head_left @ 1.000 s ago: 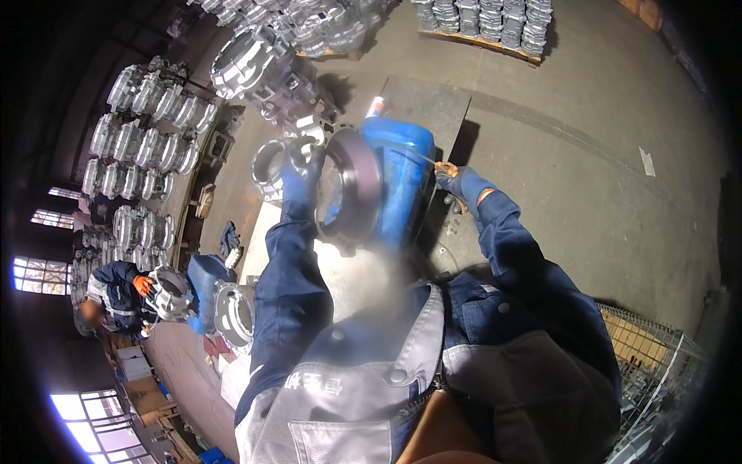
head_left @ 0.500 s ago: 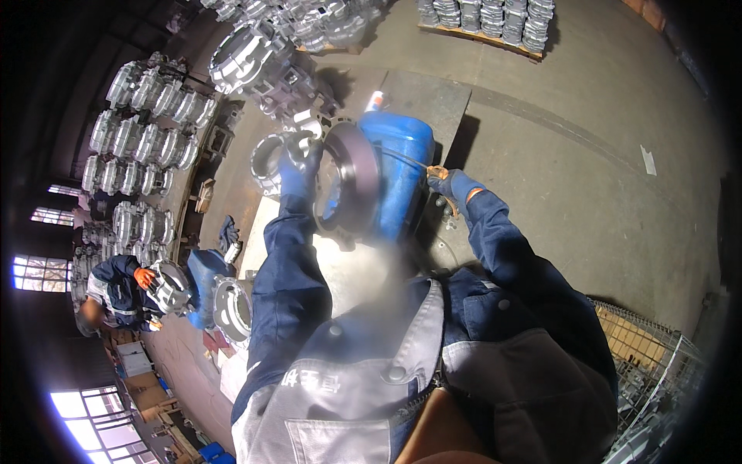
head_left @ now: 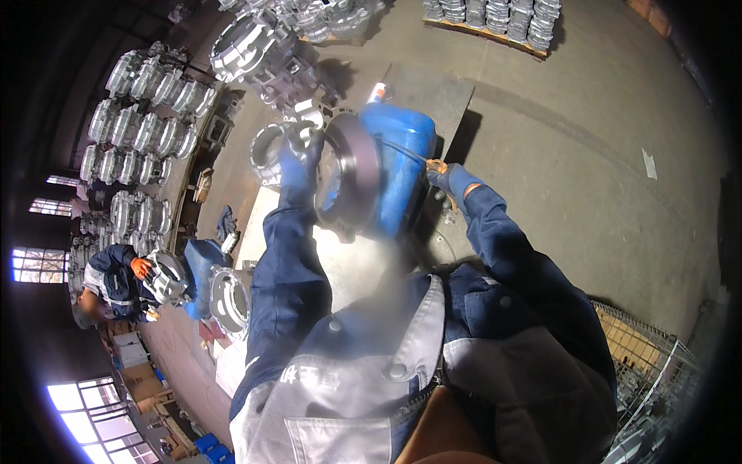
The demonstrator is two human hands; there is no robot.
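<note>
A large round metal housing [head_left: 359, 166] with a wide open ring leans on its side against a blue plastic drum [head_left: 406, 151]. My left hand [head_left: 300, 155], in a blue glove, is closed on the housing's left rim; its fingers are partly blurred. To the right of the drum, my gloved right hand [head_left: 450, 179] is closed round the orange handle of a tool with a long thin shaft [head_left: 403, 149]. That shaft crosses over the drum towards the housing, whose wall hides or meets its tip. Just left of my left hand stands a smaller ring-shaped casting [head_left: 267, 153].
A tall casting [head_left: 267, 62] stands at the far left, near stacked castings [head_left: 143, 116]. A white bottle [head_left: 377, 93] is behind the drum. At left a co-worker [head_left: 116, 282] in orange gloves handles another housing [head_left: 166, 277]. A wire cage [head_left: 641, 348] stands at lower right.
The whole view has shifted slightly. My two hands, the housing and the tool keep nearly the same places. The co-worker has bent a little.
</note>
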